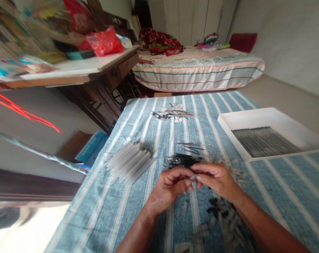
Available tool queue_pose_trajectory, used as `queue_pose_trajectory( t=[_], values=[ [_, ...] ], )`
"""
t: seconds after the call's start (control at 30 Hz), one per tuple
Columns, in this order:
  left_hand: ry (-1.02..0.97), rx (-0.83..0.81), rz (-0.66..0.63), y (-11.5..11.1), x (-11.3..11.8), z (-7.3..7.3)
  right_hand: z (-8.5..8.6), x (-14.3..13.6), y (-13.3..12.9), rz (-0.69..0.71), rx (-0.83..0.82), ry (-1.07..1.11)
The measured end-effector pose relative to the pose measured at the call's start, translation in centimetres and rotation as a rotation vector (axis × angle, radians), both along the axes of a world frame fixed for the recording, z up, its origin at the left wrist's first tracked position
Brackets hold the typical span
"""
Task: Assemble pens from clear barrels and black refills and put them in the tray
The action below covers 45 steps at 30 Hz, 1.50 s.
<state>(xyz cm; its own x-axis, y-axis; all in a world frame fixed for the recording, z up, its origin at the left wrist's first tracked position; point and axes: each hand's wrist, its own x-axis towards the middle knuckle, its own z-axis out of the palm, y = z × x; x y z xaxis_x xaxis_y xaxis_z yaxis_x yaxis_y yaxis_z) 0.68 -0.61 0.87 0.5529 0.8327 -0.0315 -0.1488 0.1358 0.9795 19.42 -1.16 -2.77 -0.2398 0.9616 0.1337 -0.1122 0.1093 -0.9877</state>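
My left hand point(173, 181) and my right hand point(219, 180) meet over the table, fingertips pinched together. Between them is a small grey cap-like piece point(193, 177), mostly covered by the fingers. Just beyond the hands lies a pile of thin black sticks point(182, 160), with a few loose ones behind it. A bundle of translucent grey-white tubes point(131, 162) lies to the left. Below my right hand, partly under the forearm, is a heap of small grey and black pieces point(231, 221). More small pale pieces point(239, 174) lie right of that hand.
A white open box point(231, 123) on the right holds a row of slim grey sticks point(267, 140). Toward the far edge of the striped cloth point(117, 196) lies a loose pile of thin pieces point(172, 113). A cluttered side table point(106, 63) stands left; a bed point(201, 73) is behind.
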Motion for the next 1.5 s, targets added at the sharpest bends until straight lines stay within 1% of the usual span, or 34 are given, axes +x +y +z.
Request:
queue_pose_trajectory(
  t=[0.1, 0.33, 0.43, 0.7, 0.8, 1.03, 1.23, 1.4, 1.5],
  values=[
    [-0.01, -0.022, -0.001, 0.0, 0.1, -0.2, -0.2, 0.0, 0.0, 0.043, -0.018, -0.03],
    [0.042, -0.049, 0.065, -0.1, 0.2, -0.2, 0.4, 0.1, 0.4, -0.002, -0.124, 0.088],
    [0.067, -0.048, 0.066, -0.1, 0.1, -0.2, 0.8, 0.1, 0.4, -0.012, -0.144, 0.124],
    [0.079, -0.029, 0.06, 0.1, 0.2, -0.2, 0.6, 0.2, 0.3, -0.027, -0.095, 0.078],
    [0.097, -0.02, 0.073, 0.1, 0.2, -0.1, 0.5, 0.2, 0.3, -0.014, -0.094, 0.081],
    [0.139, 0.021, 0.052, 0.2, 0.2, 0.2, 0.6, 0.0, 0.1, 0.008, -0.08, 0.084],
    [0.149, 0.073, 0.044, 0.1, 0.2, -0.1, 0.3, 0.2, 0.1, 0.033, -0.044, 0.022],
    [0.28, 0.2, 0.03, 0.3, 0.0, -0.2, 0.1, 0.3, 0.2, 0.053, 0.02, -0.133],
    [0.324, 0.233, 0.026, 0.3, 0.0, -0.3, 0.3, 0.3, 0.3, 0.061, 0.035, -0.202]
  ],
)
